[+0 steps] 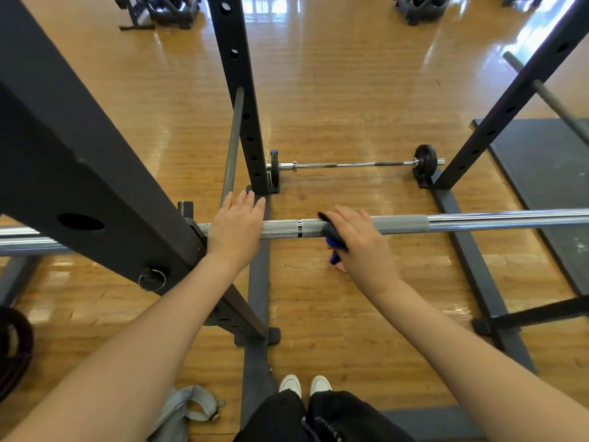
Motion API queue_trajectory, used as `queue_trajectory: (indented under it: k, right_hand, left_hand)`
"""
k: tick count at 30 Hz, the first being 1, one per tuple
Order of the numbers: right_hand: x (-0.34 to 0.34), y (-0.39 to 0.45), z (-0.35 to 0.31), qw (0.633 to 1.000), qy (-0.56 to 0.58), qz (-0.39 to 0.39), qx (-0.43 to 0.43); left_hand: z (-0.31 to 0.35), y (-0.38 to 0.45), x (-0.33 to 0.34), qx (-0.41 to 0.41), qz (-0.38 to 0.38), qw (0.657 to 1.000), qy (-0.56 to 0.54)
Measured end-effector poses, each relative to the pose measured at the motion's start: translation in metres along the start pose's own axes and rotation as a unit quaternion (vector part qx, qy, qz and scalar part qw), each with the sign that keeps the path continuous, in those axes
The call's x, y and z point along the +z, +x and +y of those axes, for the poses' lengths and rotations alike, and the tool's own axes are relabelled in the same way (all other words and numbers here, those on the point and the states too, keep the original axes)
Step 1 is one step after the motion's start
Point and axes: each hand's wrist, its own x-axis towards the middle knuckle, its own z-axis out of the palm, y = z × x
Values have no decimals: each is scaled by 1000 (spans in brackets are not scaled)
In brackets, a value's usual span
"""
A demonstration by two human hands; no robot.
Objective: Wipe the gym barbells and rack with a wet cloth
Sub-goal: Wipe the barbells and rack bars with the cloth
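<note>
A steel barbell (446,222) lies across the black rack (95,173) at waist height. My left hand (236,228) rests flat on the bar beside the rack upright, fingers straight. My right hand (357,240) holds a dark blue cloth (333,237) wrapped over the knurled part of the bar, thumb underneath. A second, smaller barbell (350,164) with black plates lies on the floor between the rear uprights (242,100).
The wooden floor (350,100) stretches ahead. A dark mat (548,161) lies at the right. A grey bag (188,409) sits by my feet, and dark weight plates (12,349) are at the left edge. More racks (159,11) stand far back.
</note>
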Motion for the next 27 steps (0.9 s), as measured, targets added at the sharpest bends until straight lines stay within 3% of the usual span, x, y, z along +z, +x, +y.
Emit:
queue_trajectory:
  k: [3, 7, 11, 16, 19, 24, 27]
  right_hand:
    - [-2, -4, 8, 1000, -6, -21, -5]
    - [-44, -33, 56, 995, -23, 14, 93]
    - [-61, -33, 65, 990, -48, 40, 130]
    - [-15, -15, 25, 997, -28, 20, 73]
    - [-19, -21, 34, 998, -34, -2, 44]
    - [-48, -35, 59, 990, -44, 67, 114]
    - [-27, -16, 31, 994, -4, 46, 101]
  left_hand:
    - [0, -1, -1, -5, -3, 1000, 0]
    - [-2, -5, -1, -1, 9, 1000, -9]
    - [0, -6, 0, -4, 19, 1000, -2]
    - [1, -2, -4, -1, -7, 1000, 11]
    - [-1, 1, -6, 15, -36, 999, 4]
    - [-7, 11, -11, 51, -103, 993, -32]
    - [-6, 12, -12, 46, -116, 992, -35]
